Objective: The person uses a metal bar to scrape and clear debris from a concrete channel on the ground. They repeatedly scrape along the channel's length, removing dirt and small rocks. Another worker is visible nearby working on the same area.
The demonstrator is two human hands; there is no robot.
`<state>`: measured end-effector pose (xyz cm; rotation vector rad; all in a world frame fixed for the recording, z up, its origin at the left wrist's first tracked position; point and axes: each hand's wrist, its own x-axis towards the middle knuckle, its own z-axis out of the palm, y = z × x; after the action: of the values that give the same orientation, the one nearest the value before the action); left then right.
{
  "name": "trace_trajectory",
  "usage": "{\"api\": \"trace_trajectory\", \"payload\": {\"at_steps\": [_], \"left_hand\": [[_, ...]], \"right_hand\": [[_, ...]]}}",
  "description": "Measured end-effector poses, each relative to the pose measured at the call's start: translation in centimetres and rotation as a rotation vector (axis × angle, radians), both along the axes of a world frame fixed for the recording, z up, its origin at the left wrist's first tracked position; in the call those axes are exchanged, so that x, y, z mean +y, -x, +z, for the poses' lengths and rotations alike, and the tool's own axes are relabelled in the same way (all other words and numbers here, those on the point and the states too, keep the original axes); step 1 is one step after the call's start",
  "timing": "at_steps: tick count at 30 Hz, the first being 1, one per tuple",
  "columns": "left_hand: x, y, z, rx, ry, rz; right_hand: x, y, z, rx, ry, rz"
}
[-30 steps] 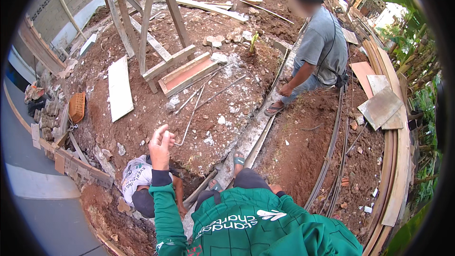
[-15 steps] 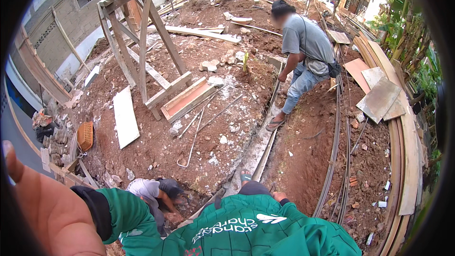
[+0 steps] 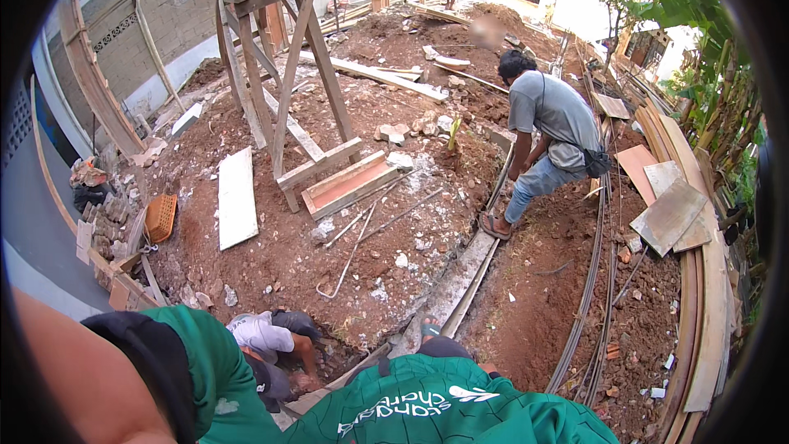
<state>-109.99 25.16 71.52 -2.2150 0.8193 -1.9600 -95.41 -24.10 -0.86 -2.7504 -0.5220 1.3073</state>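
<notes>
My left hand [image 3: 86,382] is raised close at the left edge; only bare skin beyond the black cuff [image 3: 152,370] shows, and its fingers are out of the picture. My right hand [image 3: 486,367] is low by my dark-clothed leg, mostly hidden behind my green jacket [image 3: 444,399]; nothing can be made out in it. Ahead of it lies a narrow concrete strip [image 3: 448,292] edged with a board [image 3: 472,292]. My sandalled foot [image 3: 430,328] stands on this strip. Farther along, a person in a grey shirt [image 3: 546,111] bends over it, hands low at its edge.
Another person [image 3: 267,333] crouches in a trench at lower left. A wooden trestle [image 3: 288,74], white board [image 3: 237,197], trough-like wooden form [image 3: 349,187] and orange basket [image 3: 161,218] stand on rubble-strewn soil. Long steel bars [image 3: 582,312] and planks [image 3: 705,304] run along the right.
The view has shifted, so the scene sits lower and rightward. My left thumb has left the picture, and my right hand is more covered. The grey-shirted person bends lower, head down.
</notes>
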Motion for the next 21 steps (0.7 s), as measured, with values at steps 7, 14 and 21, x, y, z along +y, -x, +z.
{"api": "trace_trajectory", "payload": {"at_steps": [7,14,21], "left_hand": [[-0.2,1.4,-2.4,0.032,0.043,0.154],[0.9,1.6,-3.0,-0.008,0.082,0.151],[0.6,3.9,1.2,-0.036,-0.03,0.182]], "right_hand": [[7.5,-7.7,0.9,-0.084,-0.069,0.015],[11.8,-11.6,4.0,-0.16,-0.141,-0.02],[8.3,-5.4,-1.8,-0.047,-0.131,-0.073]]}}
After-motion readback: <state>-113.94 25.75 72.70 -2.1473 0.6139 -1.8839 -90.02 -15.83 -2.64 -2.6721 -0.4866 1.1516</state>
